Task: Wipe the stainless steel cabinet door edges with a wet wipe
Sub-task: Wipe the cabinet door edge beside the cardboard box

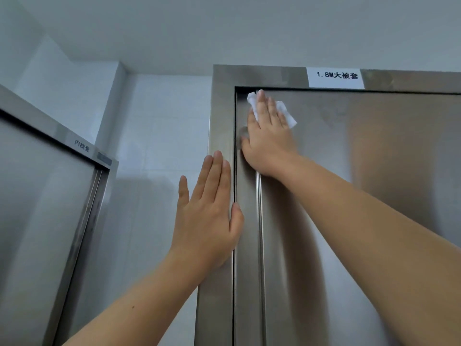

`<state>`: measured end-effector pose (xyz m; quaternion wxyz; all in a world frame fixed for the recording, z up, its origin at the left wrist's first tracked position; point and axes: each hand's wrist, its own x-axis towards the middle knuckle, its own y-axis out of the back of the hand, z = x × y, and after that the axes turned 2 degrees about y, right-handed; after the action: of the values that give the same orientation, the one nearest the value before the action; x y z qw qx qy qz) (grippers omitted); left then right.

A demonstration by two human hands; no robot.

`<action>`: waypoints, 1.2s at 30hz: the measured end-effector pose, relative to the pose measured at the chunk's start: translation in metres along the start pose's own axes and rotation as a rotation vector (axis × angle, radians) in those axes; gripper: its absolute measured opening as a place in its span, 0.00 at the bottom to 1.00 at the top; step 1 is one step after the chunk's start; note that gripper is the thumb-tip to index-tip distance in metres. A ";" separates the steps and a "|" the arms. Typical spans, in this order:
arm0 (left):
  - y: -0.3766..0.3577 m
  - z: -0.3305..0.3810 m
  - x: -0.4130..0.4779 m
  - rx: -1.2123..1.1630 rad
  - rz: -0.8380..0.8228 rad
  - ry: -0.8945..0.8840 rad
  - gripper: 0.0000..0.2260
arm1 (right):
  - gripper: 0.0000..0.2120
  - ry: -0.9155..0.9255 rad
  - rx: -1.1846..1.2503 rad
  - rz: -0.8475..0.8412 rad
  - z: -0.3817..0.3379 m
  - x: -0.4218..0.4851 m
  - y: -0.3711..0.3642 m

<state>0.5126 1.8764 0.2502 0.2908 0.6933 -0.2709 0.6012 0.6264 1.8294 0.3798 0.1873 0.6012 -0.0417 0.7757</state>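
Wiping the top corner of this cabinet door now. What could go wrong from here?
The wet wipe is only pressed flat under the right hand, not gripped, so it may slip off. The thumb of the left hand lies along the seam between frame and door; it could get pinched if the door shifts.

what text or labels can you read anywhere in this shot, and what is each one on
"1.8M大被套": white paper label on the top frame of the right stainless steel cabinet.
"内枕套", faint and slightly blurred: pale label on the top frame of the left stainless steel cabinet.
Too blurred to read: small dark tag beside that pale label.
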 end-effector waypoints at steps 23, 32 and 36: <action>-0.002 0.001 0.001 0.017 0.090 -0.014 0.29 | 0.37 0.057 0.157 0.045 -0.017 0.000 -0.005; -0.003 0.000 0.001 0.048 0.116 -0.024 0.28 | 0.35 0.054 0.160 0.063 -0.017 -0.001 -0.006; -0.003 0.000 0.001 0.052 0.112 -0.022 0.28 | 0.34 0.068 0.205 0.083 -0.015 -0.001 -0.005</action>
<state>0.5146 1.8784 0.2508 0.2357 0.6910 -0.2968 0.6156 0.6145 1.8386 0.3734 0.0939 0.5884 0.0196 0.8029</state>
